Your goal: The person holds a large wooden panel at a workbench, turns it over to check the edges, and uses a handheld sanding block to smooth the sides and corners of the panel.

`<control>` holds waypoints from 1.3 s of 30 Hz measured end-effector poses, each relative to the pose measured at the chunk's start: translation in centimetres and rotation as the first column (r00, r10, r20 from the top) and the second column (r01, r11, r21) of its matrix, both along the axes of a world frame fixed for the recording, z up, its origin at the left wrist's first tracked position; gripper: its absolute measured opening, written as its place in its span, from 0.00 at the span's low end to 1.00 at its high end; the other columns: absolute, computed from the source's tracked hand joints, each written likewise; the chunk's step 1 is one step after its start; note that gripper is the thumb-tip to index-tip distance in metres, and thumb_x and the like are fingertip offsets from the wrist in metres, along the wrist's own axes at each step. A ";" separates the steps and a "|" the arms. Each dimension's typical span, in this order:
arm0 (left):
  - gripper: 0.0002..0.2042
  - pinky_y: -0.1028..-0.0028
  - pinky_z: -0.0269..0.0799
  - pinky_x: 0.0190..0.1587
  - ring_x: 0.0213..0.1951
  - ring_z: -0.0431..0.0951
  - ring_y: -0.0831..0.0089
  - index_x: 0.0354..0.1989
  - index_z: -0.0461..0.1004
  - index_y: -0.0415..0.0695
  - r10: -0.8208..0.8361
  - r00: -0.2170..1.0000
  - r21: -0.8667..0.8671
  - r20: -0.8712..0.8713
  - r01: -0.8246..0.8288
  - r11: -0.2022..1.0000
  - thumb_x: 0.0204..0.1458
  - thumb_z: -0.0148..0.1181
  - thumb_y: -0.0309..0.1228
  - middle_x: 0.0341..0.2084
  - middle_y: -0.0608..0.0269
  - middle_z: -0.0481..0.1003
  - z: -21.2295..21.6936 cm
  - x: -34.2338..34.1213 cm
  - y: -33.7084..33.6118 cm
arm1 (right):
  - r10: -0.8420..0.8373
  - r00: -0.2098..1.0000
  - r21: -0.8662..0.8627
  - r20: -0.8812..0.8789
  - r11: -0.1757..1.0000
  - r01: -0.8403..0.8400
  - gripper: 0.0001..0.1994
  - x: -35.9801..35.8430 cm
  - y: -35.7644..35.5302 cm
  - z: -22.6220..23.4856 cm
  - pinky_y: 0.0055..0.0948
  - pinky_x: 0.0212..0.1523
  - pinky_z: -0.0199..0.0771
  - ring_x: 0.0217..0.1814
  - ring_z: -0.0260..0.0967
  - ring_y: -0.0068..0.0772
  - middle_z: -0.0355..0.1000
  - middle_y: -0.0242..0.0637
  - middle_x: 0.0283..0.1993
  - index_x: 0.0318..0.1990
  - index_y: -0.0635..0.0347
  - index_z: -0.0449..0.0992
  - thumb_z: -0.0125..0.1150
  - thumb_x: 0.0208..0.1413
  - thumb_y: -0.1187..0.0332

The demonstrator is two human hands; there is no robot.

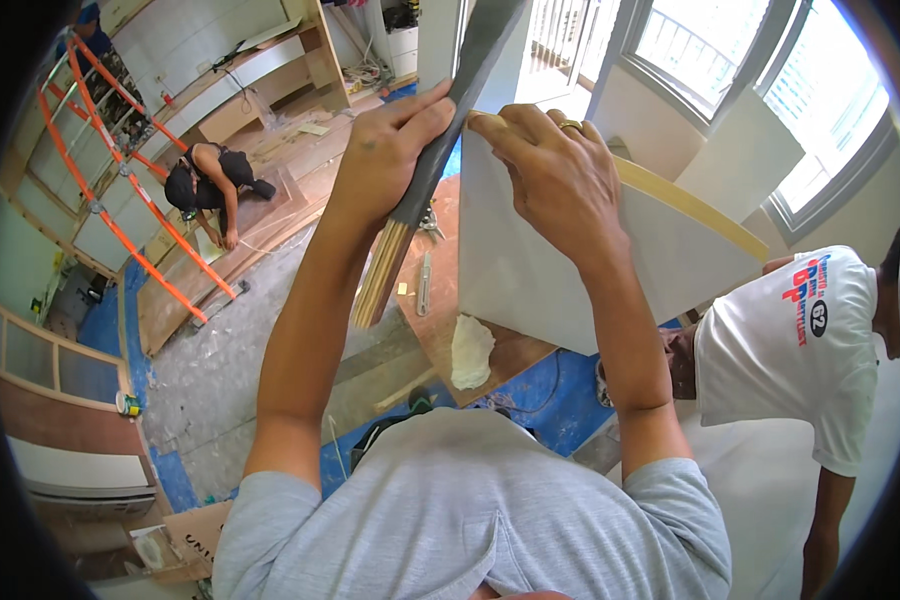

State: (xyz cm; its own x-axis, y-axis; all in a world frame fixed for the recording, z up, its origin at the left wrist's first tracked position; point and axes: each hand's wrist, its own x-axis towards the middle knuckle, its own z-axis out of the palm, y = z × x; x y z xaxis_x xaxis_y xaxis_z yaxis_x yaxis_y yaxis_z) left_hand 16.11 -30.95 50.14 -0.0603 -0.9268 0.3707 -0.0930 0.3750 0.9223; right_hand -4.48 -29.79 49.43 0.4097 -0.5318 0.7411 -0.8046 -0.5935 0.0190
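Note:
A long dark grey strip slants in front of me, with layered plywood edge bare at its lower end. My left hand is closed on the strip's left side, its fingertips pressed on the dark face. Beside the strip's right side, my right hand has its fingers bent and pinched together at the top corner of a white panel. What is between those fingertips is hidden. A ring shows on one finger. Below lie a utility knife, a pliers-like tool and a whitish rag-like piece on a brown board.
At left, a person crouches over boards near an orange stepladder. Another person in a white shirt bends close at my right. Blue sheeting covers part of the floor. Windows stand at upper right.

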 end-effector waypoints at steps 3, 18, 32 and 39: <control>0.21 0.82 0.66 0.30 0.27 0.70 0.86 0.62 0.75 0.33 -0.021 0.999 0.044 -0.028 0.023 0.999 0.64 0.61 0.33 0.28 0.71 0.76 -0.4 0.1 0.1 | -0.001 1.000 0.015 0.020 1.000 0.001 0.22 0.2 0.0 0.1 0.36 0.48 0.71 0.47 0.77 0.33 0.77 0.26 0.46 0.55 0.41 0.82 0.58 0.54 0.76; 0.20 0.82 0.66 0.31 0.28 0.70 0.87 0.63 0.76 0.37 -0.006 1.000 0.056 -0.023 0.007 0.998 0.66 0.61 0.33 0.29 0.74 0.77 -2.0 2.1 2.9 | -0.033 0.999 0.001 -0.004 0.999 0.033 0.16 0.2 1.8 -0.4 0.39 0.49 0.71 0.47 0.76 0.34 0.76 0.26 0.45 0.55 0.41 0.81 0.61 0.61 0.70; 0.22 0.81 0.68 0.32 0.29 0.73 0.85 0.60 0.77 0.32 -0.113 0.993 0.012 -0.041 0.114 0.993 0.64 0.60 0.35 0.30 0.68 0.79 -0.9 0.7 0.0 | -0.014 1.000 -0.011 0.005 1.000 0.014 0.16 0.9 2.8 -0.9 0.38 0.49 0.72 0.46 0.76 0.34 0.75 0.26 0.44 0.54 0.41 0.80 0.62 0.59 0.70; 0.18 0.85 0.64 0.28 0.27 0.69 0.90 0.63 0.77 0.39 -0.117 0.988 -0.026 -0.105 0.115 0.993 0.66 0.59 0.30 0.30 0.74 0.78 -1.2 0.7 4.0 | -0.055 0.998 0.019 -0.010 0.998 0.056 0.16 0.3 3.6 -1.1 0.38 0.49 0.71 0.47 0.76 0.33 0.76 0.26 0.44 0.55 0.41 0.81 0.61 0.61 0.70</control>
